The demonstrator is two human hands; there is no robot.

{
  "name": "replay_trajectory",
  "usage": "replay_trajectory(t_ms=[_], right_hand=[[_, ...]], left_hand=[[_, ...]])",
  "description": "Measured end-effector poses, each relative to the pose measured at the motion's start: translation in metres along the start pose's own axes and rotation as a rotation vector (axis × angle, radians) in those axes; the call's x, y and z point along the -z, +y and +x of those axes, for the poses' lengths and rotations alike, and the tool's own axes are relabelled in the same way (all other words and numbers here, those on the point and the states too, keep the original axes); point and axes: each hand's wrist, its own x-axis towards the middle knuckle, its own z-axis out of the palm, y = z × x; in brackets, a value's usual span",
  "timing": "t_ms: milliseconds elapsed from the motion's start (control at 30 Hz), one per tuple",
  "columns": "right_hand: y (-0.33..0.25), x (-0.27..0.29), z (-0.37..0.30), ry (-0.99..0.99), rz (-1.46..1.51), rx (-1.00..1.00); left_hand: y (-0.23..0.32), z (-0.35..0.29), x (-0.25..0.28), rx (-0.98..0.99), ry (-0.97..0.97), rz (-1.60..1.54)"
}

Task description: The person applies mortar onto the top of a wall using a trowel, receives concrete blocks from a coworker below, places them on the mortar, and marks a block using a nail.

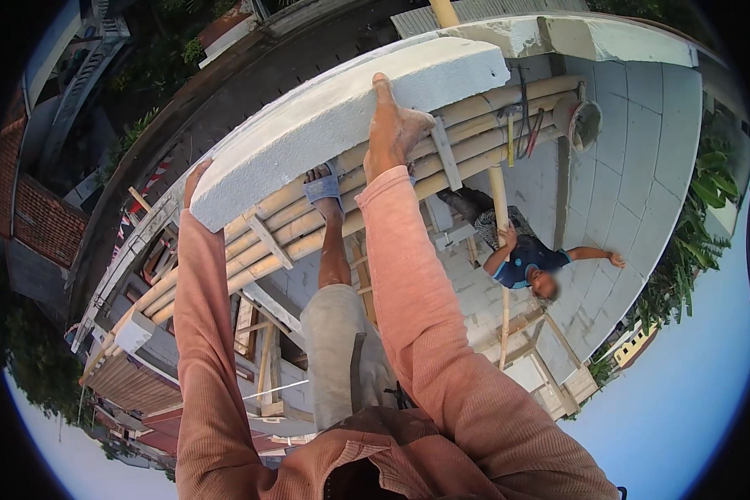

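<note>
White block (342, 117), long axis lower-left to upper-right, between both hands.

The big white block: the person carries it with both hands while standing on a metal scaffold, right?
Not quite. The head view shows both hands, left hand and right hand, gripping the white block, but the scaffold platform underfoot is made of bamboo poles, not metal. The rest is right.
</note>
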Motion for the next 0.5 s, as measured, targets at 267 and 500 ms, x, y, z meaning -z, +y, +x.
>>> replay_trajectory(t_ms=[267,500], right_hand=[[0.019,0.027,0.013,-0.112,-0.037,0.154],[-0.006,0.085,0.102,-0.146,0.334,0.011]], left_hand=[[-0.003,0.008,-0.005,0.023,-0.046,-0.076],[0.004,0.020,0.019,-0.034,0.024,-0.103]])
